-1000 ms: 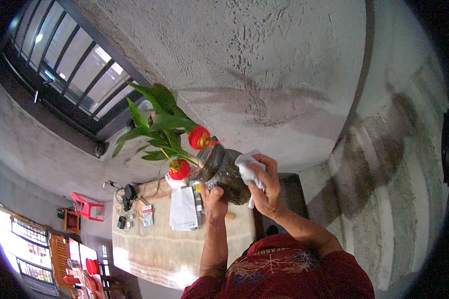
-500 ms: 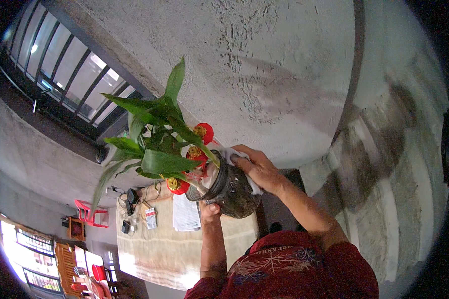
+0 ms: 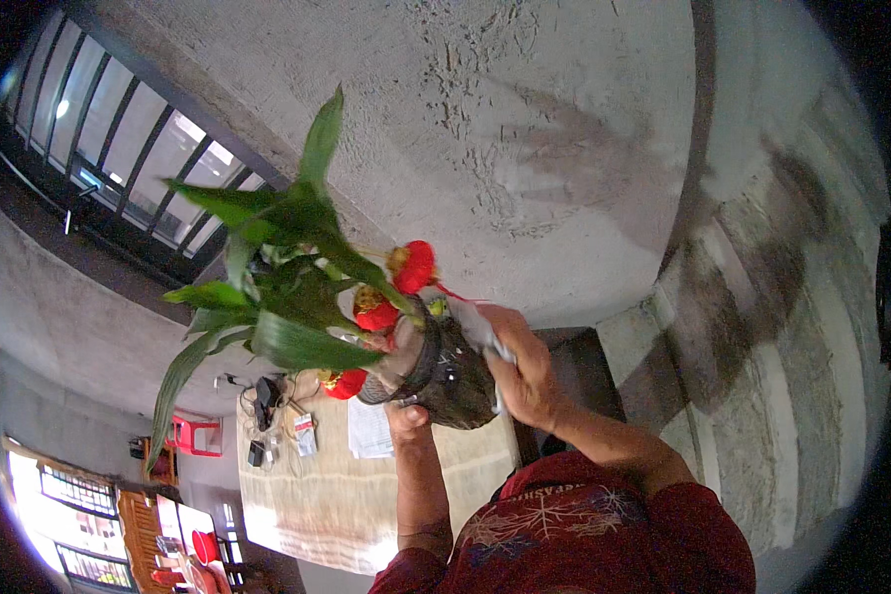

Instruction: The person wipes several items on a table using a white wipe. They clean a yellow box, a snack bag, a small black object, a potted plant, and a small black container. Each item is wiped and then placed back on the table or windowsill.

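Note:
A dark glass vase [image 3: 457,384] is held up in the air, tilted so its mouth points to the upper left. Broad green leaves [image 3: 297,233] of a plant rise from it, with small red lantern ornaments [image 3: 374,309] hanging among the stems. My left hand [image 3: 409,418] grips the vase from below near its neck, thumb on the glass. On the vase's right side my right hand [image 3: 527,368] presses a white cloth [image 3: 492,332] against the glass. Its fingers are partly hidden and slightly blurred.
Below the vase stands a pale marble-patterned table [image 3: 366,495] with papers [image 3: 368,431], a small box [image 3: 305,434] and black chargers with cables [image 3: 267,396]. A red plastic stool [image 3: 198,436] is beyond it. A barred window [image 3: 134,129] is at upper left; concrete steps [image 3: 762,376] are at right.
The vase and plant have shifted slightly left and tilted a little. My right hand has slid down the vase's side with the cloth; my left hand keeps its grip.

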`<state>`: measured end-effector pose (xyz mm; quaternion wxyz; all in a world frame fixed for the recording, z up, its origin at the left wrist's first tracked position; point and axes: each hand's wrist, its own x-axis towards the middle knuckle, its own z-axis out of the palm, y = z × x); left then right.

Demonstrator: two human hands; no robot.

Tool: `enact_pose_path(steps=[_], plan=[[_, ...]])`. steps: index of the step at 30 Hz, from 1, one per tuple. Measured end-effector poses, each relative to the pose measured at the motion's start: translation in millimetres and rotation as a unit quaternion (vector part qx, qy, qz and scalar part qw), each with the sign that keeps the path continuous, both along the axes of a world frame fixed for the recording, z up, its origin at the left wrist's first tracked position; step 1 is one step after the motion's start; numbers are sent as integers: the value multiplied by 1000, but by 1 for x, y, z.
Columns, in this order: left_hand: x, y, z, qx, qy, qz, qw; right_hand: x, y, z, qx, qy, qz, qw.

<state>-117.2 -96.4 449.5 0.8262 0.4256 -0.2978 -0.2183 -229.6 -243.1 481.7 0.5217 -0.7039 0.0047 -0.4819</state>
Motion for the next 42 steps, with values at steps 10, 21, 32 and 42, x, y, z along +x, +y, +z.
enact_pose_path(steps=[10,21,32,42], plan=[[-5,-14,29,-56,-12,109,992,-7,22,-19,-100,-105,-116,983],[1,-27,21,-25,-34,189,981,19,37,-16,38,27,-61,997],[-7,-40,37,-42,17,206,978,-14,35,-17,194,-2,22,981],[-33,-43,23,1,41,187,982,34,-27,-20,331,34,190,924]])
